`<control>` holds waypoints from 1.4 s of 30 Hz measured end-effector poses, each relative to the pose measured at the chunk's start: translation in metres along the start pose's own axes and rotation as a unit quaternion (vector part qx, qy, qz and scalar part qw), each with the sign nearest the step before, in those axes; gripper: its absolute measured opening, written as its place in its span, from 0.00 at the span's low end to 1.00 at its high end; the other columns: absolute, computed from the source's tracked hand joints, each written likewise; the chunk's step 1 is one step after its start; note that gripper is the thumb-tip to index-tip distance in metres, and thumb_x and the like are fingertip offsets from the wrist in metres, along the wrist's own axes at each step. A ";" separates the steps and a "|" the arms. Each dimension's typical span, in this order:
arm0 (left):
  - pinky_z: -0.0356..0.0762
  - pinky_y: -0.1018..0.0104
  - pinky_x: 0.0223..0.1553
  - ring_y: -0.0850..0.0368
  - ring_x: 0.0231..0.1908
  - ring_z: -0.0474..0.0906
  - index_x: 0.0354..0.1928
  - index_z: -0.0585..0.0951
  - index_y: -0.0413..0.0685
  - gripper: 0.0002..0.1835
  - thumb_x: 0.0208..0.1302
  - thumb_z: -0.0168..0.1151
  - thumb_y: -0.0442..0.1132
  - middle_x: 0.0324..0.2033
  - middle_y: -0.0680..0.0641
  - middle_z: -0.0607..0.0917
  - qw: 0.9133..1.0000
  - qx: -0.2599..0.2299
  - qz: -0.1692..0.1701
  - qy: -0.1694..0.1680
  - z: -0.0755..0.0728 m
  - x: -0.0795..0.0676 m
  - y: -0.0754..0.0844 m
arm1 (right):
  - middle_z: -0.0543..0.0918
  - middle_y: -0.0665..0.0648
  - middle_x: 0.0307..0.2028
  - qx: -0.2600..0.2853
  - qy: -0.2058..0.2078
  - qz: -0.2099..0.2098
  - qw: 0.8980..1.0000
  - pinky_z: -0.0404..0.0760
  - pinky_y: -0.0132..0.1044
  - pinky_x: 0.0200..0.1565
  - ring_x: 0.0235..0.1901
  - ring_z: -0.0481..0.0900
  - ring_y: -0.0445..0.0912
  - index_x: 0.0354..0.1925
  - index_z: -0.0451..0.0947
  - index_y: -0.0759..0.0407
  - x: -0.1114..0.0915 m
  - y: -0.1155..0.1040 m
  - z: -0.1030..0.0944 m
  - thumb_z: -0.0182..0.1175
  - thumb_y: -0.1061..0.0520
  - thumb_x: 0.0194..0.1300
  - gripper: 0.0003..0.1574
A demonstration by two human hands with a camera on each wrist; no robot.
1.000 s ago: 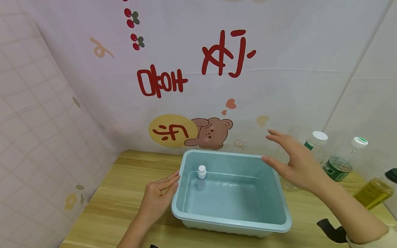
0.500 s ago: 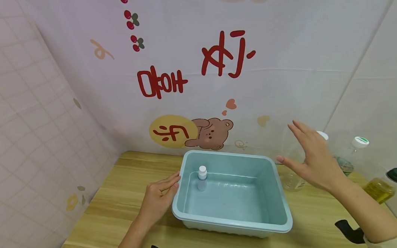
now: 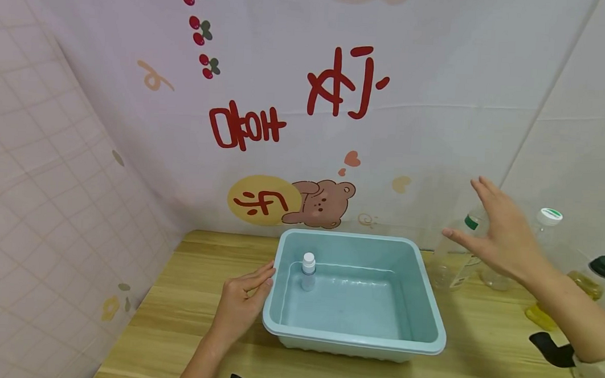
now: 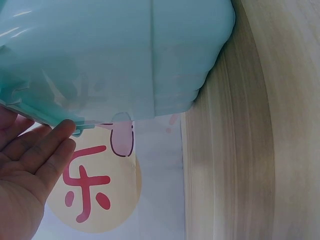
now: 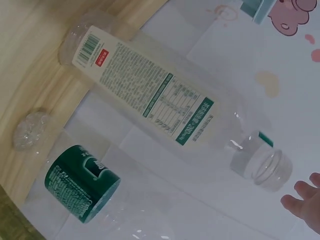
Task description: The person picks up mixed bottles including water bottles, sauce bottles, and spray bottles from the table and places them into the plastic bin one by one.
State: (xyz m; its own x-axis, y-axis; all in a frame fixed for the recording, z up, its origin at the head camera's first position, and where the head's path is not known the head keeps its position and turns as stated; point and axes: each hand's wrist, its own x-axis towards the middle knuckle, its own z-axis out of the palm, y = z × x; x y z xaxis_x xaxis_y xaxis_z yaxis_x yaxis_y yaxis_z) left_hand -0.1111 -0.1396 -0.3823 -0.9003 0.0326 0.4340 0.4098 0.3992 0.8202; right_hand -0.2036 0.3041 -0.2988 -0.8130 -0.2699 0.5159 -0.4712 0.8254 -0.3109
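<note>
My left hand touches the left rim of a pale blue plastic basin, its fingers nearly straight along the outside. In the left wrist view the left fingertips lie against the basin's edge. Inside the basin stands a small clear bottle with a white cap, toward the left. My right hand is raised with fingers spread, holding nothing, in front of the bottles on the right. In the right wrist view its fingertips are close to the threaded neck of a tall clear bottle with a printed label.
Behind my right hand stands a clear bottle with a green label; its white-and-green cap shows in the head view. Farther right, a dark-capped bottle of yellow liquid is partly hidden by my forearm. A printed wall covering rises behind the wooden table.
My right hand has moved right, away from above the basin's right rim to the bottles. The left hand and basin stay put.
</note>
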 end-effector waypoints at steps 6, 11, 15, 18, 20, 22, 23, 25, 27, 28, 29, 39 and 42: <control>0.76 0.56 0.49 0.48 0.53 0.76 0.47 0.82 0.31 0.13 0.60 0.60 0.26 0.51 0.41 0.81 1.000 -0.003 -0.001 0.002 0.000 -0.001 0.000 | 0.48 0.62 0.73 0.010 0.003 0.033 0.999 0.48 0.69 0.61 0.68 0.48 0.66 0.74 0.44 0.55 0.000 0.010 -0.002 0.71 0.44 0.51 0.64; 0.76 0.57 0.49 0.49 0.53 0.77 0.47 0.82 0.31 0.13 0.60 0.60 0.26 0.51 0.44 0.80 1.000 -0.004 -0.002 0.003 0.000 0.000 0.001 | 0.48 0.64 0.72 0.022 -0.005 0.070 0.997 0.47 0.69 0.61 0.69 0.46 0.66 0.75 0.42 0.54 -0.001 0.021 -0.006 0.70 0.44 0.52 0.64; 0.76 0.56 0.49 0.48 0.53 0.76 0.48 0.81 0.31 0.13 0.61 0.60 0.26 0.51 0.41 0.80 1.000 -0.004 0.000 0.001 0.000 0.000 0.001 | 0.50 0.69 0.71 0.031 -0.020 0.110 0.993 0.54 0.73 0.55 0.64 0.52 0.72 0.75 0.41 0.54 -0.002 0.029 -0.006 0.68 0.42 0.54 0.63; 0.76 0.56 0.49 0.48 0.53 0.76 0.48 0.81 0.31 0.13 0.61 0.60 0.27 0.52 0.40 0.80 1.000 -0.003 -0.003 -0.001 -0.001 -0.001 0.000 | 0.53 0.73 0.69 0.045 -0.027 0.133 0.990 0.62 0.72 0.49 0.59 0.58 0.74 0.74 0.42 0.56 -0.002 0.034 -0.004 0.67 0.42 0.56 0.62; 0.75 0.56 0.49 0.49 0.54 0.76 0.49 0.81 0.32 0.13 0.62 0.60 0.27 0.52 0.40 0.80 1.000 -0.001 -0.007 -0.003 -0.002 -0.001 0.000 | 0.54 0.74 0.68 0.058 -0.029 0.147 0.987 0.65 0.71 0.47 0.56 0.61 0.74 0.74 0.42 0.58 -0.003 0.037 -0.003 0.66 0.41 0.57 0.61; 0.75 0.56 0.49 0.49 0.54 0.76 0.49 0.81 0.32 0.13 0.62 0.60 0.27 0.52 0.40 0.80 1.000 0.002 -0.006 -0.003 -0.002 -0.001 -0.001 | 0.54 0.74 0.68 0.068 -0.029 0.161 0.984 0.66 0.70 0.47 0.56 0.62 0.73 0.73 0.44 0.61 -0.005 0.041 -0.001 0.65 0.40 0.58 0.59; 0.75 0.56 0.49 0.49 0.54 0.76 0.49 0.81 0.32 0.13 0.62 0.60 0.27 0.52 0.41 0.80 1.000 0.002 -0.007 -0.005 -0.002 -0.001 0.000 | 0.55 0.74 0.67 0.072 -0.028 0.167 0.983 0.66 0.69 0.47 0.56 0.62 0.73 0.73 0.44 0.61 -0.006 0.042 -0.001 0.64 0.40 0.58 0.59; 0.75 0.57 0.49 0.49 0.54 0.76 0.49 0.81 0.32 0.13 0.62 0.60 0.27 0.52 0.42 0.80 1.000 0.003 -0.008 -0.005 -0.002 -0.001 0.000 | 0.56 0.75 0.66 0.075 -0.028 0.179 0.981 0.67 0.68 0.46 0.54 0.63 0.74 0.73 0.45 0.63 -0.007 0.045 0.000 0.63 0.40 0.59 0.58; 0.75 0.57 0.49 0.50 0.54 0.76 0.49 0.81 0.33 0.13 0.61 0.60 0.27 0.52 0.44 0.80 1.000 0.004 -0.008 -0.005 -0.002 -0.001 0.000 | 0.58 0.76 0.65 0.079 -0.027 0.186 0.979 0.69 0.67 0.44 0.53 0.64 0.74 0.72 0.46 0.64 -0.008 0.047 0.001 0.63 0.40 0.60 0.57; 0.75 0.57 0.49 0.50 0.54 0.76 0.49 0.81 0.33 0.13 0.62 0.60 0.27 0.52 0.45 0.80 1.000 0.003 -0.009 -0.004 -0.002 -0.001 0.000 | 0.59 0.76 0.64 0.081 -0.027 0.189 0.978 0.73 0.62 0.42 0.53 0.64 0.74 0.72 0.47 0.65 -0.008 0.049 0.000 0.63 0.40 0.60 0.57; 0.75 0.57 0.50 0.50 0.54 0.76 0.49 0.81 0.32 0.13 0.62 0.60 0.27 0.52 0.45 0.80 1.000 0.001 -0.009 -0.005 -0.002 -0.001 0.000 | 0.59 0.76 0.64 0.084 -0.029 0.193 0.977 0.76 0.55 0.41 0.54 0.64 0.73 0.72 0.47 0.65 -0.009 0.050 0.000 0.62 0.40 0.60 0.56; 0.75 0.56 0.50 0.50 0.54 0.76 0.49 0.81 0.33 0.13 0.62 0.60 0.28 0.53 0.44 0.80 1.000 0.004 -0.016 -0.006 -0.001 -0.001 0.002 | 0.70 0.71 0.56 0.101 -0.043 0.219 0.970 0.69 0.21 0.28 0.55 0.68 0.67 0.67 0.57 0.66 -0.013 0.060 0.002 0.59 0.37 0.62 0.48; 0.75 0.56 0.50 0.51 0.54 0.76 0.49 0.81 0.33 0.13 0.62 0.60 0.28 0.53 0.46 0.79 1.000 0.007 -0.020 -0.005 -0.002 -0.001 0.002 | 0.72 0.70 0.54 0.095 -0.042 0.217 0.971 0.69 0.24 0.28 0.52 0.70 0.64 0.63 0.61 0.66 -0.013 0.060 0.003 0.59 0.37 0.62 0.45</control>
State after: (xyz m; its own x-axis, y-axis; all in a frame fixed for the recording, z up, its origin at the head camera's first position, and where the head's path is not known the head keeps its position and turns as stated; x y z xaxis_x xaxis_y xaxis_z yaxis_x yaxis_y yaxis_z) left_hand -0.1092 -0.1404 -0.3809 -0.9172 0.0266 0.3976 0.3723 0.4130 0.8312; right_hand -0.2221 0.3557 -0.3261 -0.9703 0.0377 0.2390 -0.1256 0.7659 -0.6306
